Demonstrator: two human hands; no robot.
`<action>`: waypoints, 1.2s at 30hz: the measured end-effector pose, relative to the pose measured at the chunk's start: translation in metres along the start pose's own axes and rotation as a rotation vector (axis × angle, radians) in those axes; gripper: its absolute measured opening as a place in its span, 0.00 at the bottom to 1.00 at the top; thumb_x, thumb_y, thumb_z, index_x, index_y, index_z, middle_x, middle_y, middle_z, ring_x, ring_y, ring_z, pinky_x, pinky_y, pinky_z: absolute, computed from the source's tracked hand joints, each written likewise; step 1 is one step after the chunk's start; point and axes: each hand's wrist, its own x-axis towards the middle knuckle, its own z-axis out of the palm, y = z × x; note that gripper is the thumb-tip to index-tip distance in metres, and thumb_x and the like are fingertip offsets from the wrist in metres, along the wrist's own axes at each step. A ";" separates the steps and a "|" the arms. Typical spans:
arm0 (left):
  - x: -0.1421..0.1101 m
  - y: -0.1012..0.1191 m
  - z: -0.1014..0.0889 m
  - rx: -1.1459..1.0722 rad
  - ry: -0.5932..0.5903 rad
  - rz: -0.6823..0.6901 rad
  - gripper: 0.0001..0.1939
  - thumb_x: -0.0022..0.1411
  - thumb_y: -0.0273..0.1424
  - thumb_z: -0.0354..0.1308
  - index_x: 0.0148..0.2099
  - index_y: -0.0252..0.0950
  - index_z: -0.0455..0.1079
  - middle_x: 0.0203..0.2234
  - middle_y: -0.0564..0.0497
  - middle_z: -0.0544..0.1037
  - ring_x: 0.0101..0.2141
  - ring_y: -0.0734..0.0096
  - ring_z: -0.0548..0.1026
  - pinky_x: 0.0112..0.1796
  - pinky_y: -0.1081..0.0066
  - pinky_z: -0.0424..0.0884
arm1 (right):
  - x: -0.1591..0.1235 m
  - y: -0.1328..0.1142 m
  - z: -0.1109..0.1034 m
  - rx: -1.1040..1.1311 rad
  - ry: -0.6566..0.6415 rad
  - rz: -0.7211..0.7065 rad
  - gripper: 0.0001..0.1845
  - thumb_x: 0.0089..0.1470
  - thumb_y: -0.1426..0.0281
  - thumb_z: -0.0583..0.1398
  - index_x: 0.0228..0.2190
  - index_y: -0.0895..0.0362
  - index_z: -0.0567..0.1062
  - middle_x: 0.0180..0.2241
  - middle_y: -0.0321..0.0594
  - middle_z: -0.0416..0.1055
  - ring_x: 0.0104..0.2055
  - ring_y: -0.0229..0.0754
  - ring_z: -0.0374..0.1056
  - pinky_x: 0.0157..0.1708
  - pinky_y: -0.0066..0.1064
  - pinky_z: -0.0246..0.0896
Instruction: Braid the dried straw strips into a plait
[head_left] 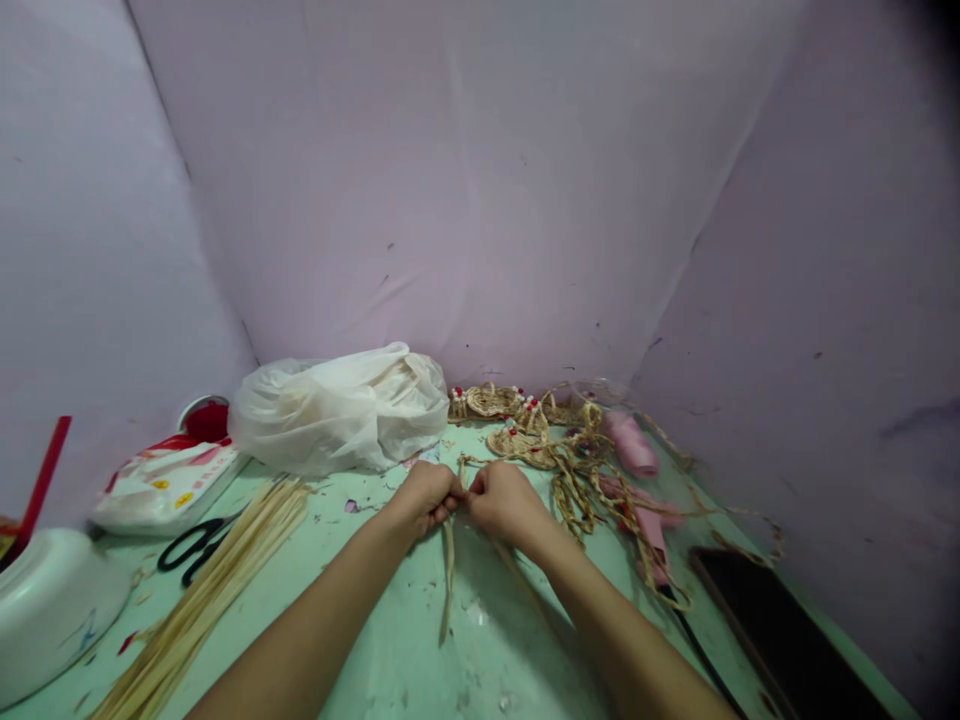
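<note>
in the head view, pale straw strands [450, 562] are being pinched in the closed fingertips of the left hand [433, 493] and the right hand [504, 500], held close together over the green surface [360, 625], with loose ends left hanging below. off to the left, a straw bundle [225, 580] is laid beside black-handled scissors [196, 547], while braided cord [574, 503] is heaped near a pink spool [632, 443] on the right.

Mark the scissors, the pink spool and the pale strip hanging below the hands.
scissors [211, 528]: head view, on the black handles
pink spool [634, 444]: head view, on its side
pale strip [449, 565]: head view, on its hanging length
</note>
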 end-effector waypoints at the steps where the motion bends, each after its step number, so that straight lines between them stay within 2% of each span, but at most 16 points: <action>1: 0.000 0.000 -0.001 -0.024 -0.019 -0.012 0.09 0.38 0.24 0.50 0.13 0.33 0.54 0.05 0.57 0.56 0.07 0.84 0.51 0.11 0.79 0.42 | -0.002 -0.003 0.001 -0.019 0.014 -0.016 0.11 0.39 0.68 0.56 0.21 0.60 0.76 0.22 0.47 0.72 0.23 0.39 0.63 0.18 0.27 0.41; 5: -0.001 0.000 -0.001 -0.018 0.023 -0.031 0.08 0.36 0.23 0.48 0.12 0.34 0.53 0.04 0.57 0.56 0.07 0.84 0.52 0.11 0.79 0.42 | -0.012 -0.012 0.004 -0.109 0.087 -0.045 0.11 0.39 0.71 0.55 0.24 0.60 0.76 0.26 0.50 0.73 0.26 0.40 0.65 0.20 0.27 0.43; 7: -0.002 0.001 -0.002 0.021 0.052 -0.014 0.07 0.35 0.22 0.48 0.12 0.33 0.53 0.05 0.57 0.56 0.08 0.84 0.52 0.11 0.79 0.42 | -0.013 -0.013 0.001 -0.097 0.037 -0.069 0.11 0.38 0.71 0.55 0.24 0.60 0.76 0.25 0.48 0.73 0.25 0.40 0.65 0.20 0.26 0.43; 10: -0.001 0.001 -0.006 0.020 -0.030 -0.020 0.07 0.35 0.23 0.51 0.14 0.33 0.54 0.06 0.58 0.56 0.08 0.85 0.52 0.11 0.79 0.40 | -0.008 -0.005 -0.009 0.002 -0.051 -0.075 0.10 0.38 0.69 0.56 0.22 0.58 0.76 0.22 0.43 0.72 0.23 0.38 0.64 0.19 0.25 0.44; 15: 0.000 0.002 -0.017 -0.003 -0.186 -0.016 0.08 0.36 0.27 0.53 0.15 0.33 0.55 0.07 0.59 0.56 0.08 0.86 0.50 0.11 0.79 0.38 | 0.007 0.014 -0.014 0.205 0.147 0.084 0.09 0.39 0.72 0.55 0.21 0.59 0.75 0.20 0.41 0.70 0.24 0.37 0.63 0.21 0.24 0.47; 17: 0.000 0.002 -0.018 0.000 -0.206 0.010 0.07 0.36 0.27 0.52 0.15 0.33 0.55 0.08 0.59 0.56 0.08 0.86 0.50 0.11 0.79 0.38 | 0.010 0.015 -0.007 0.426 0.053 0.127 0.07 0.38 0.74 0.54 0.20 0.61 0.73 0.17 0.39 0.67 0.20 0.35 0.61 0.19 0.24 0.49; 20: -0.001 0.002 -0.018 0.000 -0.233 0.043 0.06 0.37 0.26 0.51 0.14 0.33 0.55 0.07 0.59 0.55 0.08 0.86 0.49 0.11 0.79 0.38 | 0.011 0.009 0.006 0.861 -0.231 0.188 0.07 0.38 0.76 0.52 0.19 0.61 0.70 0.14 0.36 0.64 0.15 0.32 0.57 0.15 0.22 0.49; 22: 0.000 0.002 -0.018 0.010 -0.231 0.043 0.06 0.36 0.25 0.50 0.14 0.33 0.55 0.07 0.59 0.55 0.08 0.86 0.50 0.11 0.79 0.38 | 0.011 0.006 0.011 1.006 -0.323 0.195 0.06 0.38 0.76 0.51 0.17 0.61 0.68 0.12 0.35 0.62 0.12 0.30 0.54 0.12 0.21 0.47; 25: 0.001 0.001 -0.016 0.031 -0.213 0.027 0.04 0.36 0.25 0.49 0.15 0.33 0.56 0.07 0.59 0.56 0.08 0.85 0.50 0.11 0.79 0.39 | 0.012 0.007 0.016 0.997 -0.286 0.200 0.07 0.36 0.76 0.52 0.13 0.61 0.65 0.10 0.33 0.59 0.10 0.27 0.48 0.09 0.20 0.39; 29: -0.001 0.001 -0.017 0.119 -0.180 0.032 0.02 0.36 0.27 0.51 0.17 0.33 0.61 0.08 0.58 0.58 0.08 0.84 0.52 0.12 0.79 0.43 | 0.014 0.012 0.018 0.937 -0.204 0.176 0.09 0.34 0.75 0.53 0.09 0.60 0.61 0.07 0.28 0.50 0.10 0.26 0.40 0.10 0.23 0.29; 32: -0.007 0.007 -0.019 0.320 -0.110 0.012 0.06 0.38 0.30 0.53 0.17 0.32 0.63 0.05 0.57 0.57 0.08 0.82 0.52 0.12 0.78 0.45 | 0.014 0.013 0.019 0.918 -0.199 0.151 0.09 0.33 0.76 0.53 0.08 0.59 0.59 0.06 0.27 0.47 0.11 0.26 0.36 0.12 0.24 0.27; 36: -0.017 0.015 -0.019 0.482 -0.065 0.014 0.09 0.40 0.31 0.53 0.14 0.32 0.63 0.02 0.56 0.54 0.07 0.80 0.50 0.13 0.76 0.45 | 0.013 0.013 0.021 0.924 -0.207 0.153 0.08 0.32 0.76 0.52 0.09 0.59 0.60 0.07 0.28 0.49 0.11 0.27 0.38 0.12 0.24 0.28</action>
